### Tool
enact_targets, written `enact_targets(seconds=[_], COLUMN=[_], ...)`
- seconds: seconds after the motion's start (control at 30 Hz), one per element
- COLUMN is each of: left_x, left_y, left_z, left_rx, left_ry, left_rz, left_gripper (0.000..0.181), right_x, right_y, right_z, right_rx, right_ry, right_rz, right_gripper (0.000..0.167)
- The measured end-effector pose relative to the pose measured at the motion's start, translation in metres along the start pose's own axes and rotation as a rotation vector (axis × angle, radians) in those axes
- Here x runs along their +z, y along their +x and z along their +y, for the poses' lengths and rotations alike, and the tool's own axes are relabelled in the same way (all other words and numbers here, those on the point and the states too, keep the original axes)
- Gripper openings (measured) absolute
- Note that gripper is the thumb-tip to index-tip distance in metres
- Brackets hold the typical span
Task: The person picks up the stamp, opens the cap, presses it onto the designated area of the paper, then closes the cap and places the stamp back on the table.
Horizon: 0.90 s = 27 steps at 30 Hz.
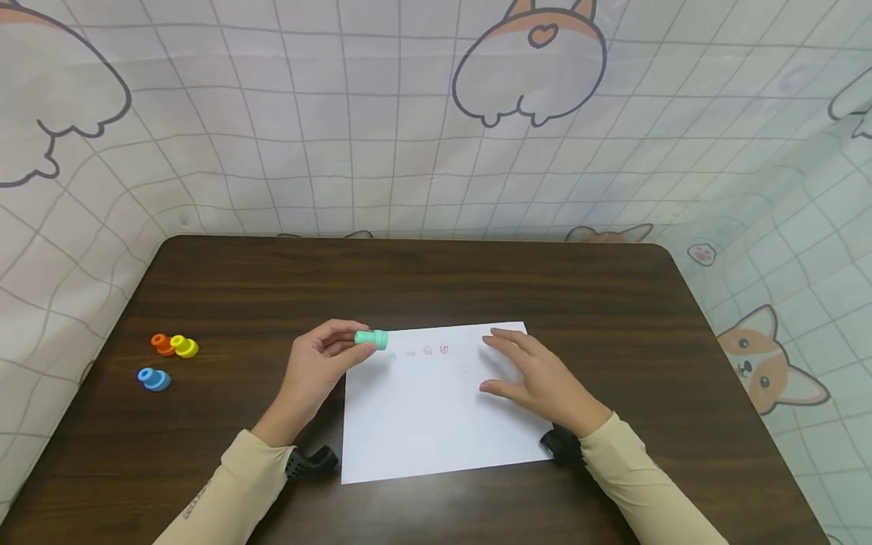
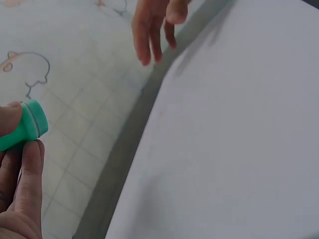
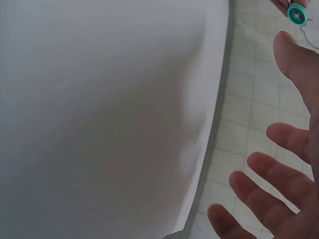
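My left hand (image 1: 315, 371) pinches a mint-green toy stamp (image 1: 371, 339) between thumb and fingers, over the top left corner of a white sheet of paper (image 1: 436, 424). The stamp lies sideways, and its round end, with a reddish pattern inside, shows in the right wrist view (image 3: 297, 14). Small red stamped marks (image 1: 428, 350) and a faint greenish one (image 1: 391, 356) run along the sheet's upper part. Above the paper's right side, my right hand (image 1: 538, 378) hovers with fingers spread and holds nothing.
On the left of the dark wooden table (image 1: 259, 288) stand an orange stamp (image 1: 162, 344) and a yellow stamp (image 1: 185, 347) side by side, with a blue stamp (image 1: 154, 379) nearer me. A grid-patterned curtain (image 1: 381, 121) hangs behind the table.
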<state>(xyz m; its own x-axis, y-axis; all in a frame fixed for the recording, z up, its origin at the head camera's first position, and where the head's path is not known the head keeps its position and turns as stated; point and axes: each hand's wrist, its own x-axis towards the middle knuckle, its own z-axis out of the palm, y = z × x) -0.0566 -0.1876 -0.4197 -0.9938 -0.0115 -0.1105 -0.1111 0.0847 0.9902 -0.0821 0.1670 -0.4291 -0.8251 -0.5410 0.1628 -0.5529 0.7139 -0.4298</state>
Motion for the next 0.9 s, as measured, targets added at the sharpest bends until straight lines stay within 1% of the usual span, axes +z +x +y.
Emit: enact_targets(seconds=[0.1, 0.23, 0.33, 0.5, 0.63, 0.73, 0.9], left_x=[-0.013, -0.029, -0.041, -0.063, -0.082, -0.095, -0.111], left_y=[-0.003, -0.008, -0.013, -0.020, -0.024, -0.028, -0.035], left_z=[-0.005, -0.009, -0.011, -0.016, -0.022, -0.024, -0.024], left_rx=[0.011, 0.023, 0.023, 0.024, 0.039, 0.027, -0.015], left_ry=[0.029, 0.065, 0.109, 0.187, 0.274, 0.339, 0.412], left_rz=[0.009, 0.026, 0.048, 0.086, 0.111, 0.130, 0.152], left_gripper=[0.040, 0.041, 0.041, 0.041, 0.041, 0.041, 0.043], right_x=[0.001, 0.000, 0.000, 0.000, -0.002, -0.005, -0.013], right_y=[-0.001, -0.003, -0.004, -0.007, -0.011, -0.014, -0.016], right_z=[0.002, 0.004, 0.005, 0.006, 0.008, 0.010, 0.011], right_rx=[-0.015, -0.053, -0.057, -0.011, 0.031, 0.058, 0.078], right_ry=[-0.046, -0.098, -0.131, -0.184, -0.215, -0.231, -0.248], right_rz=[-0.017, -0.049, -0.082, -0.155, -0.196, -0.215, -0.234], right_gripper=[0.083, 0.094, 0.101, 0.103, 0.104, 0.106, 0.107])
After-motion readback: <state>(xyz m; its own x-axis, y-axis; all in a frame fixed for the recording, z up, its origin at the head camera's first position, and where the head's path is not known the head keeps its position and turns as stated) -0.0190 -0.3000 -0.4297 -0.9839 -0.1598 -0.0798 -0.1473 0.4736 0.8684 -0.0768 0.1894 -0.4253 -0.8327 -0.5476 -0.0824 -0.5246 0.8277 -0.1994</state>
